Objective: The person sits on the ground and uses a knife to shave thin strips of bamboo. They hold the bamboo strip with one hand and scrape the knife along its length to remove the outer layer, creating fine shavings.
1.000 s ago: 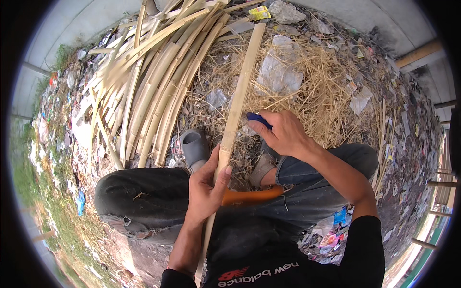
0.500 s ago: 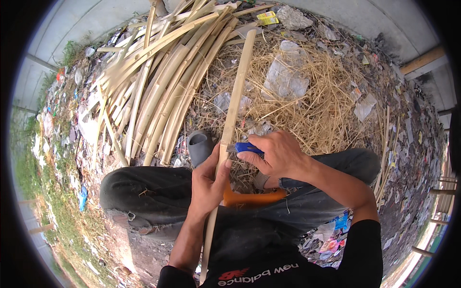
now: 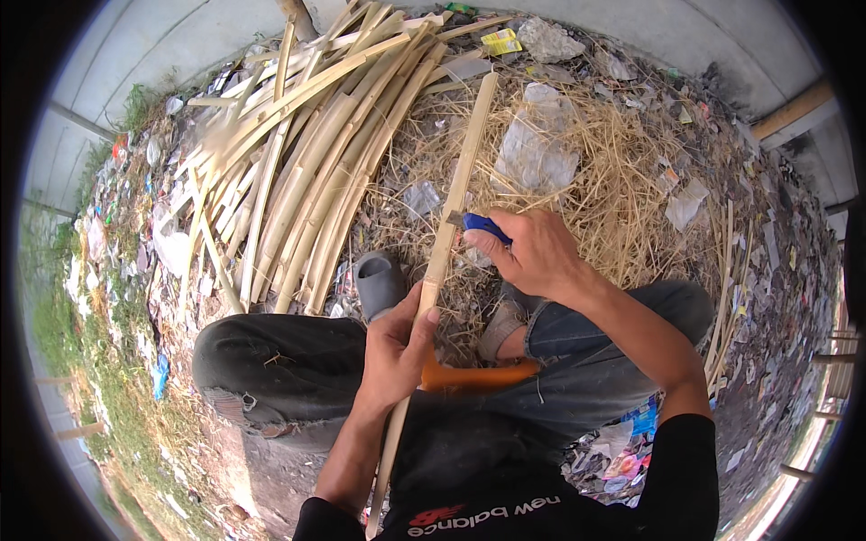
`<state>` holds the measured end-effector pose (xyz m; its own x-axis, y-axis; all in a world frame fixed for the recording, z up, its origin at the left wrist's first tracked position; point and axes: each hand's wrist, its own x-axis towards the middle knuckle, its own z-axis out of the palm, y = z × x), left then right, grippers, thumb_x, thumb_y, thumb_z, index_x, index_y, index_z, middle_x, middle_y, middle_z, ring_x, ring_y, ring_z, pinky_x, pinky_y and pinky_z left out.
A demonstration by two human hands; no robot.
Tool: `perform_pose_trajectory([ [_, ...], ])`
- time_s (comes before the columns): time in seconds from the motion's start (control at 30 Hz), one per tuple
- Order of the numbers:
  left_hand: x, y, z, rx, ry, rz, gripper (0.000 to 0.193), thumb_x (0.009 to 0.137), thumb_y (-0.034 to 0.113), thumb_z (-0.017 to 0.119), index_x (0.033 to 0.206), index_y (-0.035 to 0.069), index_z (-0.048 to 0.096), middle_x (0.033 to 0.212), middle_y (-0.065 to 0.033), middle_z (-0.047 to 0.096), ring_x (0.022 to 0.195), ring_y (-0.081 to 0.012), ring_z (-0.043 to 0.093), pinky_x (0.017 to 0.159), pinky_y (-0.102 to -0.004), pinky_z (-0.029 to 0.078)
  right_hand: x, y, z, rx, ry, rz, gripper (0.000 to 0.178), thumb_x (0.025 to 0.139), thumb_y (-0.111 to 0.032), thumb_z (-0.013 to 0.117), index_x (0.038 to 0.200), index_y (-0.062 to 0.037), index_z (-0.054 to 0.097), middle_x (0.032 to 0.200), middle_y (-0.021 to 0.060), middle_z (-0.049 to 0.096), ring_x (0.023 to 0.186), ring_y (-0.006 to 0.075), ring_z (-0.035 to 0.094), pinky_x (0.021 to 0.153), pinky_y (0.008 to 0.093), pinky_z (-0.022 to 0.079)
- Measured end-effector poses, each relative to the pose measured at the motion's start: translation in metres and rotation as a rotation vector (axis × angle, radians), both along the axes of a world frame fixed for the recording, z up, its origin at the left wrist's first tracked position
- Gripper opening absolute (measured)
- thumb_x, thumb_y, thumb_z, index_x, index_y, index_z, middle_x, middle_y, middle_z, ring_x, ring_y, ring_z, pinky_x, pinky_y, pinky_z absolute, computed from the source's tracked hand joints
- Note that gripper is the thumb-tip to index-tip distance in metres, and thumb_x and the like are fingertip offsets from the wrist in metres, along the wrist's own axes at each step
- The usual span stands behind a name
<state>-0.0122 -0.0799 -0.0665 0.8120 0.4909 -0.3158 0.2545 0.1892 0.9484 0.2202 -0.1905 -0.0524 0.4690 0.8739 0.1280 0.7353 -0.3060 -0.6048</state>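
A long pale bamboo strip (image 3: 463,171) slants from my lap up and away over the ground. My left hand (image 3: 394,356) grips its lower middle, fingers wrapped round one edge and thumb on the other. In my right hand (image 3: 541,254) is a blue utility knife (image 3: 488,228), its blade against the strip's right side, farther along than my left hand. My right fingers are closed round the handle. Beyond my left hand a grey slipper (image 3: 379,281) rests on the ground. An orange curved object (image 3: 478,375) lies between my legs, partly hidden.
A large pile of bamboo strips (image 3: 311,171) lies at the far left. Dry shavings (image 3: 618,171) cover the ground ahead, with a crumpled translucent sheet (image 3: 538,149) among them. Litter surrounds me, and a pale wall (image 3: 667,36) curves behind. A few thin strips (image 3: 724,279) lie at the right.
The knife and my right hand have moved up along the strip, away from me. The strip's far end has shifted slightly right and lower, while my left hand keeps hold of it.
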Motion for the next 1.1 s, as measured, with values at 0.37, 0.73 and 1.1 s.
perform_pose_trajectory([
  [0.37,0.003,0.002,0.002,-0.133,-0.050,-0.016,0.049,0.108,0.021,0.058,0.152,0.001,0.050,0.075,0.0095,0.052,0.063,0.0006,0.043,0.055,-0.0196,0.034,-0.016,-0.007,-0.004,0.009,-0.029,0.127,0.051,0.100,-0.055,0.059,0.083,-0.0073,0.068,0.057,0.0193,0.062,0.058,0.0416,0.066,0.055,0.0498,0.051],
  [0.73,0.003,0.006,0.004,-0.196,-0.075,-0.029,0.046,0.110,0.020,0.055,0.152,0.003,0.050,0.071,0.0107,0.046,0.059,0.0010,0.039,0.053,-0.0191,0.030,-0.029,-0.006,-0.003,-0.022,-0.077,0.168,0.051,0.101,-0.054,0.058,0.088,-0.0054,0.069,0.059,0.0172,0.063,0.056,0.0386,0.067,0.053,0.0481,0.052],
  [1.1,-0.001,0.000,0.005,-0.062,0.009,-0.138,0.054,0.108,0.021,0.059,0.154,-0.003,0.045,0.093,0.0062,0.059,0.081,-0.0014,0.049,0.070,-0.0195,0.041,0.044,-0.004,-0.004,-0.023,0.010,-0.138,0.058,0.103,-0.056,0.054,0.083,-0.0030,0.069,0.056,0.0160,0.060,0.054,0.0375,0.063,0.053,0.0465,0.048],
])
